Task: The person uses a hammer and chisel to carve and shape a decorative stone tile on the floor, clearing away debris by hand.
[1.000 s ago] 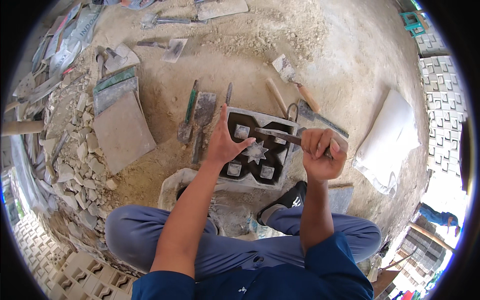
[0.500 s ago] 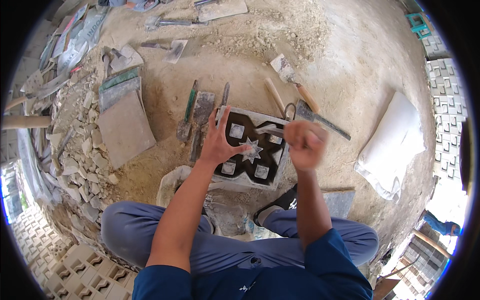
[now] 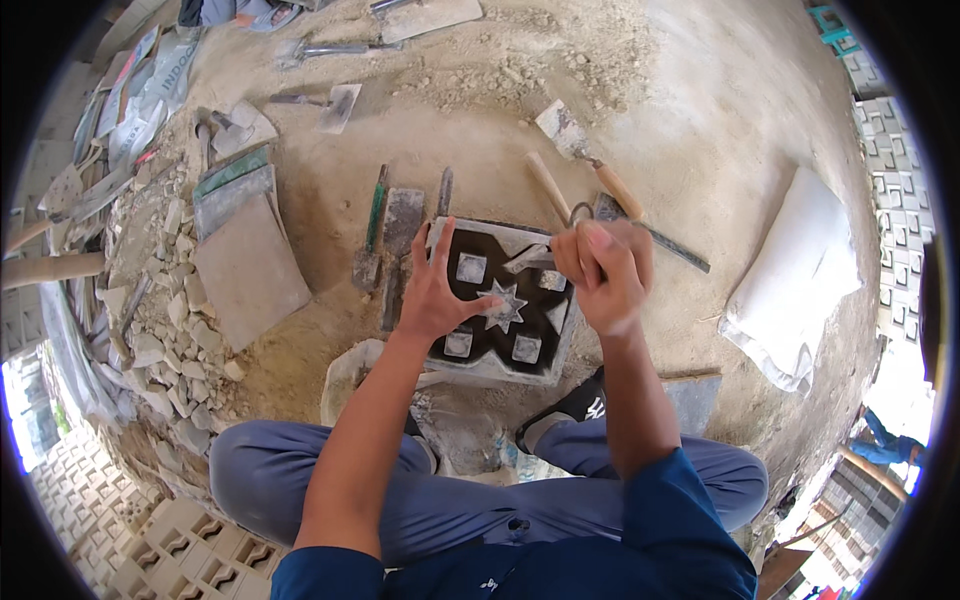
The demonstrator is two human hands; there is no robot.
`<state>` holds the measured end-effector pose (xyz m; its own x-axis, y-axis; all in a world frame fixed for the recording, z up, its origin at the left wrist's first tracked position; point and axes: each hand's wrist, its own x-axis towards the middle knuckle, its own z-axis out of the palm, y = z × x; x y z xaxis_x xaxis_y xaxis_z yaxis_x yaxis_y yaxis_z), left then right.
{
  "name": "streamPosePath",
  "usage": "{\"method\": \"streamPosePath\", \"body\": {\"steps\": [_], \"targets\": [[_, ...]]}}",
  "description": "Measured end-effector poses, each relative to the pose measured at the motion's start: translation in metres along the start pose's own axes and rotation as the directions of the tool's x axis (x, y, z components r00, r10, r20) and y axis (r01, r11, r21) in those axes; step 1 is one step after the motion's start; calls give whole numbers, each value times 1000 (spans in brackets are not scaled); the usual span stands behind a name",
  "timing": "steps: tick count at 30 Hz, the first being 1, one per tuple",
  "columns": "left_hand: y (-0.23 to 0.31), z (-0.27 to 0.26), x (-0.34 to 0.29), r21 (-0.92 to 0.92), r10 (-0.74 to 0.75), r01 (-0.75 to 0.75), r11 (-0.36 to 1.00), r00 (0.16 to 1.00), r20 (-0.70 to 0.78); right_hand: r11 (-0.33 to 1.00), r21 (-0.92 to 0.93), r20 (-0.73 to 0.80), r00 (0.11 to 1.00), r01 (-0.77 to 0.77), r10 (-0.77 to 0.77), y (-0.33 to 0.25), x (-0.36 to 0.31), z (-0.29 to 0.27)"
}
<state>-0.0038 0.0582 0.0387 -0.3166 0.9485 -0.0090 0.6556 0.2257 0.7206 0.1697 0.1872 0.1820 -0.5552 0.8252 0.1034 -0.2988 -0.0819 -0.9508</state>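
A square ventilation-block piece (image 3: 505,365) lies before my feet. Dark recesses surround a pale eight-pointed star (image 3: 503,306) and small square pads on its face. My left hand (image 3: 437,290) rests spread on its left side, thumb on the star and fingertips at the upper left edge. Closed around a small metal tool, my right hand (image 3: 607,275) is over the block's upper right corner. The tool's flat grey blade (image 3: 528,259) points left into the pattern; its grip is hidden by my fingers. A metal ring (image 3: 582,212) shows just beyond the fist.
Beyond the block lie a wooden-handled trowel (image 3: 563,130), a dark straight bar (image 3: 680,250) and a green-handled tool (image 3: 376,210). Flat boards (image 3: 250,270) and rubble (image 3: 185,340) are at left. A white sack (image 3: 795,280) lies at right.
My right hand, blurred before, now shows clearly, its fist turned and a little higher over the corner. The blade tip has shifted slightly. My left hand keeps its place on the block.
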Motion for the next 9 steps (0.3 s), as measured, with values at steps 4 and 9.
{"method": "streamPosePath", "body": {"steps": [4,9], "targets": [[0,2,2,-69,1,-1,998,1000,6,997,-52,93,994,-57,61,14,9,5],[-1,1,-1,-81,-24,27,996,999,32,987,97,119,986,-127,115,-5,3,-3]]}}
